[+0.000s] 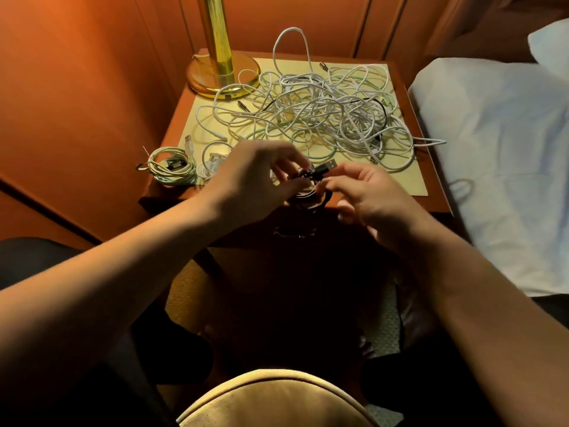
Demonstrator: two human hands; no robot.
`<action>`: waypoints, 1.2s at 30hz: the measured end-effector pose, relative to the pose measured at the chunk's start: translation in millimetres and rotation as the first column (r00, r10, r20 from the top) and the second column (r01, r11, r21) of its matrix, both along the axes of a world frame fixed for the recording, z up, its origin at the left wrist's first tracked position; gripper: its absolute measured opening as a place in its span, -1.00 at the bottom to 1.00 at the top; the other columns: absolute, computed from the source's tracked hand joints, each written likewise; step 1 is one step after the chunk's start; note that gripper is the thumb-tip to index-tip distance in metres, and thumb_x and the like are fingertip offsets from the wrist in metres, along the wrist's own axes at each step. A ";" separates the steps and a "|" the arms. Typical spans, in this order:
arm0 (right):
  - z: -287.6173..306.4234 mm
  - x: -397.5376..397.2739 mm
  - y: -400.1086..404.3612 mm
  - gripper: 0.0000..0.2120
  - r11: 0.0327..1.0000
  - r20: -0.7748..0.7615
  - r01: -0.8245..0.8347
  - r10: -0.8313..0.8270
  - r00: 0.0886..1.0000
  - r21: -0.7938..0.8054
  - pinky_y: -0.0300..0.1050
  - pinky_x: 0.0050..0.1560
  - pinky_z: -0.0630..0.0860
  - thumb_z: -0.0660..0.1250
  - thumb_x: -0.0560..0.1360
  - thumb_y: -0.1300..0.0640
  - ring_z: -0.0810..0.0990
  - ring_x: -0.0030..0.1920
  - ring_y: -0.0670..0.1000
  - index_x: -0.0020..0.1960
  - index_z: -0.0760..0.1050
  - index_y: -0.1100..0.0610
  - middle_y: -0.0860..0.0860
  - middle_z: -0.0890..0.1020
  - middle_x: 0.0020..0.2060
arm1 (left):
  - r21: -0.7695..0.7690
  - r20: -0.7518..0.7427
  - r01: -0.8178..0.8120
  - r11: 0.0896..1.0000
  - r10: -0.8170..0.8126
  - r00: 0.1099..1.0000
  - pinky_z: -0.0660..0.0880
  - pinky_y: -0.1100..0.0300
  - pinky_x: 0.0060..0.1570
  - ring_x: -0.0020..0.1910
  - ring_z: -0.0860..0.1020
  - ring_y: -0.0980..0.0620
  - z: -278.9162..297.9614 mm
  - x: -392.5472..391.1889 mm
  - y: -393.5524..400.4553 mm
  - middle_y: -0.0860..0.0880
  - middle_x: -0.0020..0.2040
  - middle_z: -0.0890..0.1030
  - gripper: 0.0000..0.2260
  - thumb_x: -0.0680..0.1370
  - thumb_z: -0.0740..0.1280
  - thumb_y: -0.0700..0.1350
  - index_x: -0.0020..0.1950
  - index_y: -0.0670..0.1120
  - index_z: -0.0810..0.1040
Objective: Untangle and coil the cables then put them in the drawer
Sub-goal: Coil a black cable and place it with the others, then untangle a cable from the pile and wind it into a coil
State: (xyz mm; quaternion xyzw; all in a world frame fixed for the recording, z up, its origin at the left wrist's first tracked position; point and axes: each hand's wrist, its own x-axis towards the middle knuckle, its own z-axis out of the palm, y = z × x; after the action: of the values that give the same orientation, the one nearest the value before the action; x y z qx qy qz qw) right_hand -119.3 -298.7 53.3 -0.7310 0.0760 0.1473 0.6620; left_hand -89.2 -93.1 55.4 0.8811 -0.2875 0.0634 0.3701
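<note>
Both forearms reach forward, hands close together — left hand (pixel 255 177) fingers curled; right hand (pixel 369 195) pinching

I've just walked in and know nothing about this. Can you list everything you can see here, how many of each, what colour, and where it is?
Tangled cables: one big heap, count unclear, mostly white with some pale green and black, middle of the nightstand top.
Coiled cables: two bundles, whitish, front left of the nightstand.
Black cable coil: one, held over the front edge.
Mat: one, pale yellow, under the cables.
Nightstand: one, reddish wood, against the wall.
Drawer handle: one, dark, on the nightstand's shadowed front.
Lamp: one, brass, back left corner.
Bed: one, white sheets, right.
Left hand: grips the black coil.
Right hand: pinches the coil's end.
</note>
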 end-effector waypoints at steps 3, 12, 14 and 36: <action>5.8 17.9 -5.5 -0.85 0.992 0.059 0.067 -0.061 0.996 -0.107 -0.25 -0.49 0.31 0.37 0.61 0.25 0.40 -0.39 -0.07 -0.05 0.66 0.06 0.05 0.63 -0.18 | 0.029 -0.066 -0.029 0.999 0.031 0.997 0.61 0.32 -0.12 -0.20 0.66 0.22 13.8 22.2 -10.1 0.08 -0.16 0.70 -0.87 0.48 0.57 -0.09 -0.01 -0.06 0.72; -25.8 50.0 -0.5 -0.91 0.951 0.171 0.199 -0.161 0.972 -0.236 -0.39 -0.39 0.48 0.45 0.59 0.17 0.64 -0.26 -0.25 0.09 0.66 0.09 -0.01 0.70 -0.07 | 0.262 -0.203 -0.117 0.958 0.173 0.964 0.68 0.08 -0.06 -0.16 0.67 0.11 12.6 66.7 -30.3 0.05 -0.13 0.72 -0.87 0.44 0.60 -0.04 -0.07 -0.04 0.75; -33.4 55.8 -1.9 -0.94 0.939 0.181 0.201 -0.154 0.971 -0.278 -0.30 -0.32 0.54 0.47 0.57 0.13 0.64 -0.19 -0.14 0.04 0.65 0.04 -0.03 0.70 -0.09 | 0.300 -0.197 -0.146 0.943 0.210 0.958 0.67 0.03 -0.03 -0.16 0.66 0.07 7.4 71.7 -34.4 0.07 -0.15 0.71 -0.87 0.43 0.60 0.00 -0.10 0.00 0.75; 11.9 108.2 -37.5 -0.93 0.601 0.185 -0.012 0.266 0.946 -0.799 -0.09 -0.09 0.60 0.47 0.55 -0.01 0.64 -0.12 -0.05 -0.02 0.66 -0.04 -0.09 0.67 -0.15 | 0.361 -0.184 -0.233 0.903 0.314 0.931 0.63 0.11 -0.06 -0.12 0.63 0.06 43.4 114.8 -18.1 0.03 -0.10 0.68 -0.81 0.51 0.51 0.05 -0.06 -0.06 0.68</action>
State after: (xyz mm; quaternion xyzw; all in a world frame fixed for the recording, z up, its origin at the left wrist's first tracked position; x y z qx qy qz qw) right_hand -11.1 -336.3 65.3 -0.9637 -0.0209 0.0433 0.2625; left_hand 25.6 -111.2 98.8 0.9638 -0.1202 -0.0405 0.2346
